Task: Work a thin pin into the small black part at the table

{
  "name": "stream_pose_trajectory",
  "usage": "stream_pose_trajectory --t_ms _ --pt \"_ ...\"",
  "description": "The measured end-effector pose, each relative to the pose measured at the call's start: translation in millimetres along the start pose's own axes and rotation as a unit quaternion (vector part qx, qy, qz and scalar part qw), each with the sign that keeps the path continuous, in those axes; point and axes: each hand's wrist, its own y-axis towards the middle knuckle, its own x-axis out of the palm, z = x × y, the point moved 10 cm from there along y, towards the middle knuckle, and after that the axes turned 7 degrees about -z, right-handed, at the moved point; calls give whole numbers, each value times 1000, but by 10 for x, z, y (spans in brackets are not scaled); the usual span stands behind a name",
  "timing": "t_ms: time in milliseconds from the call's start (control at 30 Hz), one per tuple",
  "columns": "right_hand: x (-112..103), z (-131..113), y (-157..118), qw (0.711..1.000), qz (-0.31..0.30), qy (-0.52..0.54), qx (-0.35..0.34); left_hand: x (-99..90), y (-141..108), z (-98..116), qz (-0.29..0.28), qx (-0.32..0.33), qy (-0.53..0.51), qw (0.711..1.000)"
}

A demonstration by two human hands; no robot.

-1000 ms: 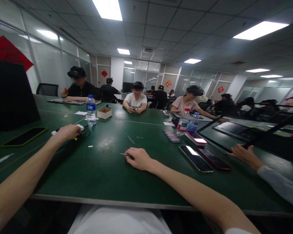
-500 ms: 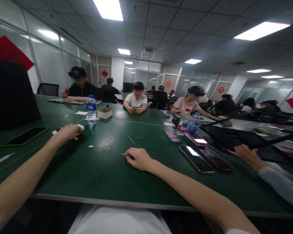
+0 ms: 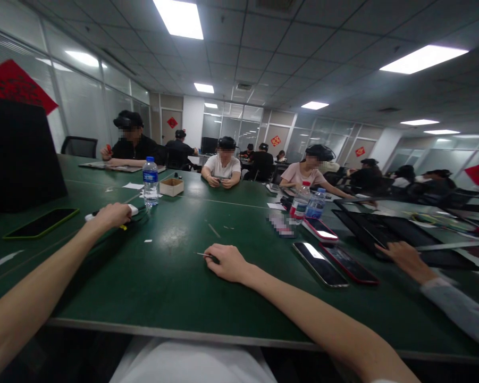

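My left hand (image 3: pixel 114 215) is closed over a long white plastic block (image 3: pixel 134 209), whose ends show on either side of my hand. A dark cable and a small yellow bit (image 3: pixel 123 227) are beside it; its middle is hidden under my fingers. My right hand (image 3: pixel 226 261) rests on the green table (image 3: pixel 175 298), fingers curled round a small screwdriver (image 3: pixel 202 254). Its thin metal shaft points left, and most of its dark handle is hidden in my grip.
Left lies a green-edged phone (image 3: pixel 42 223). A water bottle (image 3: pixel 150 183) and small open box (image 3: pixel 171 186) stand beyond my left hand. To the right are several phones (image 3: pixel 320 263), two bottles (image 3: pixel 314 204) and a co-worker's hand (image 3: pixel 409 260) at a black frame (image 3: pixel 383 234). Other people sit opposite.
My hands stay nearly in place with what they hold. At the right, the black frame has shifted under the co-worker's hand, and that hand has moved slightly right.
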Motion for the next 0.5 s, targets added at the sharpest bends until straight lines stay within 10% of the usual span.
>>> stream_pose_trajectory --t_ms 500 --pt "1 -1 -8 1000 -2 -14 -4 -60 128 16 11 -12 -17 1000"
